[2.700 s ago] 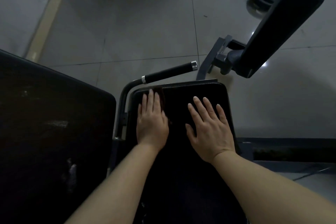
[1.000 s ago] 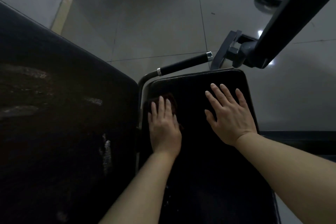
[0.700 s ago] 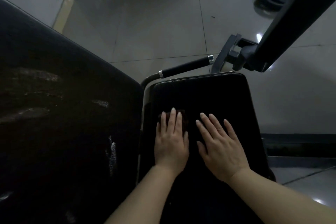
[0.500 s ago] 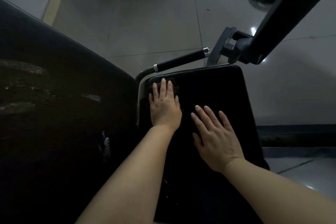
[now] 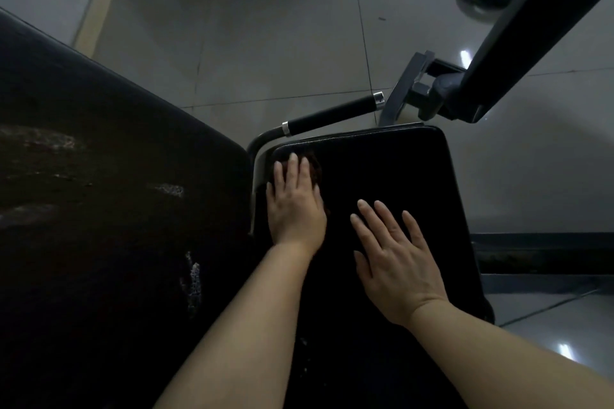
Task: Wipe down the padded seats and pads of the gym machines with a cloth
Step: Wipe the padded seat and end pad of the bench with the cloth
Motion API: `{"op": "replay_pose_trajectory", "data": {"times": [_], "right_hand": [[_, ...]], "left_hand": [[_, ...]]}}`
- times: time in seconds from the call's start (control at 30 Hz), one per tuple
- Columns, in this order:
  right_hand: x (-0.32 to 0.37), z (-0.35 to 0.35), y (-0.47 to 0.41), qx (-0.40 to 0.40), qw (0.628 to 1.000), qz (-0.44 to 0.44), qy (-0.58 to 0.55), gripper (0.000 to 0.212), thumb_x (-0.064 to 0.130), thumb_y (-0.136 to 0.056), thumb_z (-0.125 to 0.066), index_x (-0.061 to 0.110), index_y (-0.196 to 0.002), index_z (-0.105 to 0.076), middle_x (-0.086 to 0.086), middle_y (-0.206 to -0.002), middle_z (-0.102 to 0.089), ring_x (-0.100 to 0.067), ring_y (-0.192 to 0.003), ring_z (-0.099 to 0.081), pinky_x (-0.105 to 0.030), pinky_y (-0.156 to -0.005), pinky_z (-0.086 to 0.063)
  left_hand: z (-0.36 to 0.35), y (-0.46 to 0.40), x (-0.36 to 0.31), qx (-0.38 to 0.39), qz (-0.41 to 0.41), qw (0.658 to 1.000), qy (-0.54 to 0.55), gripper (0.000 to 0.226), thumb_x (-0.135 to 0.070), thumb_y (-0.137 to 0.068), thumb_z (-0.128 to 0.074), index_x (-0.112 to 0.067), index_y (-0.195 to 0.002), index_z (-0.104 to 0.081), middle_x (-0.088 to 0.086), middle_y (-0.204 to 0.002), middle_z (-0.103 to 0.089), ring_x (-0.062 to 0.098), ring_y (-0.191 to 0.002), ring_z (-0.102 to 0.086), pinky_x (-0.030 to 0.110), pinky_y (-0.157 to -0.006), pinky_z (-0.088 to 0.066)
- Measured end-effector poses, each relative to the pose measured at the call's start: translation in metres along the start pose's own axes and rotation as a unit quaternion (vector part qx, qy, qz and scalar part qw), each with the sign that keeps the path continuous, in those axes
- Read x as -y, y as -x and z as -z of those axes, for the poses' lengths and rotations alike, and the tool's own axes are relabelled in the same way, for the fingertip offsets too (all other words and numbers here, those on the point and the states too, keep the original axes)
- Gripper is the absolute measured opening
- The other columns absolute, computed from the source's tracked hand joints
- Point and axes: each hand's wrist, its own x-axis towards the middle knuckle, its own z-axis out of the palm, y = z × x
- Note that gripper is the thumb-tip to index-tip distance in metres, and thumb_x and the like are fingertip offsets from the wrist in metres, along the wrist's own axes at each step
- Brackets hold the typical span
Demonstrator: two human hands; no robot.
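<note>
Two hands lie flat on the black padded vinyl seat [image 5: 382, 176] at the centre of the frame; my left hand [image 5: 295, 206] presses the dark reddish-brown cloth [image 5: 314, 167] into the seat's upper-left corner, fingers straight and close together; my right hand [image 5: 395, 259] rests beside it, fingers spread, bracing on bare vinyl and holding nothing; to wipe well I judge I should keep the palm weighted, run overlapping strokes toward the seat's right edge, and follow the seam; the large worn black back pad [image 5: 99, 192] fills the left of the frame, seemingly waiting its turn.
</note>
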Motion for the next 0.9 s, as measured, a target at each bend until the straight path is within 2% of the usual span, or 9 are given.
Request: {"op": "replay_pose_trajectory", "data": {"times": [0.1, 0.2, 0.3, 0.47, 0.6, 0.67, 0.77, 0.83, 0.9], "right_hand": [[0.0, -0.001, 0.0, 0.001, 1.0, -0.001, 0.001, 0.055, 0.043, -0.095, -0.027, 0.018, -0.141, -0.045, -0.003, -0.153, -0.032, -0.021, -0.143, -0.025, -0.046, -0.113, -0.017], [0.0, -0.001, 0.0, 0.001, 1.0, -0.004, -0.006, 0.056, 0.043, -0.095, -0.026, 0.018, -0.141, -0.044, -0.003, -0.154, -0.031, -0.022, -0.143, -0.025, -0.047, -0.113, -0.017], [0.001, -0.001, 0.001, -0.003, 1.0, -0.004, -0.011, 0.056, 0.043, -0.096, -0.025, 0.016, -0.141, -0.045, -0.004, -0.153, -0.033, -0.022, -0.142, -0.027, -0.047, -0.112, -0.018], [0.0, 0.0, 0.001, -0.005, 1.0, -0.003, -0.009, 0.056, 0.042, -0.094, -0.027, 0.017, -0.14, -0.047, -0.003, -0.152, -0.034, -0.022, -0.142, -0.027, -0.047, -0.112, -0.018], [0.001, 0.0, 0.0, -0.01, 1.0, -0.001, 0.001, 0.055, 0.042, -0.094, -0.028, 0.017, -0.139, -0.047, -0.003, -0.152, -0.035, -0.022, -0.142, -0.027, -0.046, -0.112, -0.017], [0.0, -0.001, 0.0, -0.009, 1.0, -0.003, 0.001, 0.055, 0.042, -0.094, -0.028, 0.018, -0.14, -0.046, -0.003, -0.153, -0.034, -0.022, -0.142, -0.026, -0.046, -0.112, -0.017], [0.001, -0.002, 0.0, -0.007, 1.0, -0.005, -0.001, 0.055, 0.043, -0.095, -0.028, 0.017, -0.141, -0.045, -0.003, -0.153, -0.032, -0.022, -0.143, -0.025, -0.046, -0.112, -0.017], [0.0, -0.003, 0.001, -0.007, 1.0, -0.003, -0.002, 0.055, 0.043, -0.095, -0.029, 0.017, -0.141, -0.045, -0.003, -0.153, -0.031, -0.022, -0.143, -0.025, -0.047, -0.112, -0.017], [0.0, -0.003, 0.001, -0.008, 1.0, -0.001, -0.003, 0.055, 0.043, -0.095, -0.029, 0.017, -0.141, -0.044, -0.003, -0.153, -0.031, -0.022, -0.143, -0.025, -0.047, -0.112, -0.017]], "left_hand": [[0.0, 0.002, 0.001, -0.016, 0.02, 1.0, 0.003, 0.053, -0.033, -0.101, -0.026, -0.025, -0.151, -0.013, -0.004, -0.16, -0.002, 0.019, -0.146, 0.007, 0.039, -0.118, 0.0], [-0.012, 0.08, 0.009, -0.038, -0.014, 0.999, -0.006, 0.053, -0.037, -0.098, -0.022, -0.024, -0.15, -0.019, -0.001, -0.159, -0.01, 0.023, -0.147, -0.006, 0.042, -0.116, -0.012], [-0.021, 0.153, 0.02, 0.001, -0.038, 0.999, -0.01, 0.056, -0.038, -0.094, -0.024, -0.024, -0.149, -0.018, -0.002, -0.158, -0.015, 0.024, -0.146, -0.012, 0.044, -0.112, -0.021], [-0.011, 0.081, 0.018, -0.017, -0.01, 1.0, -0.006, 0.054, -0.036, -0.097, -0.023, -0.019, -0.149, -0.024, 0.001, -0.158, -0.016, 0.027, -0.146, -0.009, 0.046, -0.116, -0.018], [0.005, 0.002, 0.015, 0.008, 0.077, 0.997, 0.019, 0.054, -0.032, -0.101, -0.028, -0.024, -0.151, -0.011, -0.004, -0.16, 0.0, 0.022, -0.147, 0.005, 0.043, -0.119, -0.006], [0.0, 0.014, 0.015, -0.007, 0.078, 0.996, 0.033, 0.055, -0.033, -0.1, -0.029, -0.025, -0.151, -0.011, -0.004, -0.16, 0.0, 0.023, -0.147, 0.004, 0.043, -0.119, -0.009], [-0.013, 0.089, 0.018, -0.043, 0.052, 0.997, 0.026, 0.056, -0.036, -0.096, -0.031, -0.02, -0.15, -0.022, 0.0, -0.159, -0.01, 0.028, -0.146, -0.008, 0.044, -0.115, -0.02], [-0.018, 0.131, 0.021, -0.039, 0.048, 0.998, 0.03, 0.057, -0.036, -0.094, -0.035, -0.016, -0.147, -0.029, 0.0, -0.156, -0.016, 0.03, -0.144, -0.014, 0.043, -0.11, -0.024], [-0.02, 0.128, 0.025, -0.033, 0.055, 0.997, 0.039, 0.056, -0.034, -0.094, -0.037, -0.014, -0.146, -0.031, 0.001, -0.156, -0.018, 0.031, -0.143, -0.015, 0.043, -0.109, -0.025]]}}
